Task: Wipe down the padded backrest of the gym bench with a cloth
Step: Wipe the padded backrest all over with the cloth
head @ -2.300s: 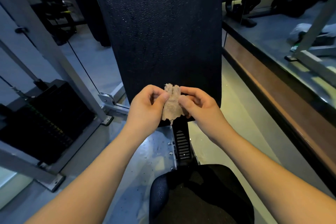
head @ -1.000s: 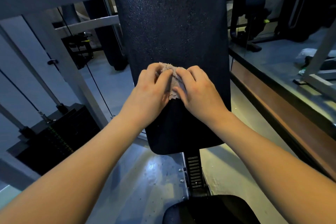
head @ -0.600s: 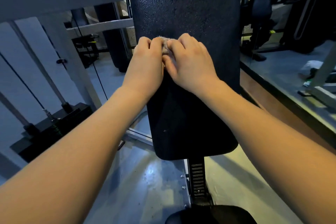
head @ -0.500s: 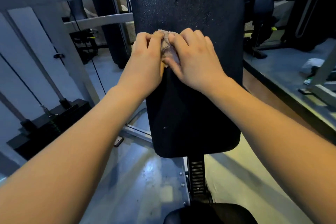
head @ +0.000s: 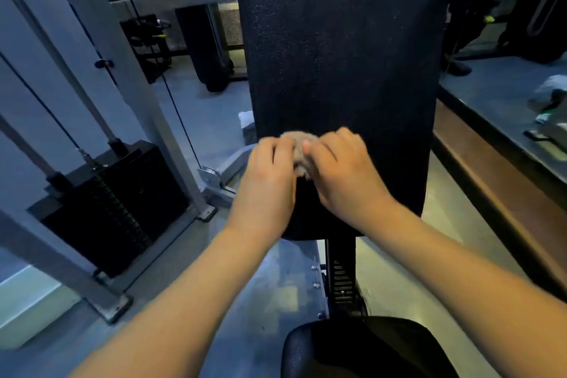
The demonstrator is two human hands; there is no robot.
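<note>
The black padded backrest (head: 340, 49) rises upright in front of me, filling the middle of the view. A small beige cloth (head: 300, 149) lies bunched against its lower left part. My left hand (head: 270, 175) and my right hand (head: 340, 172) sit side by side on the cloth, fingers curled over it and pressing it to the pad. Most of the cloth is hidden under the fingers. The black seat pad (head: 368, 350) shows at the bottom edge.
A grey cable machine frame (head: 138, 95) with a black weight stack (head: 116, 209) stands close on the left. The toothed bench support post (head: 340, 279) runs down from the backrest. A wooden-edged platform (head: 491, 169) borders the right side, with more gym equipment behind.
Both hands carried the cloth up onto the backrest and then slid it back down toward the pad's lower end. The view tilted down, so the seat shows again.
</note>
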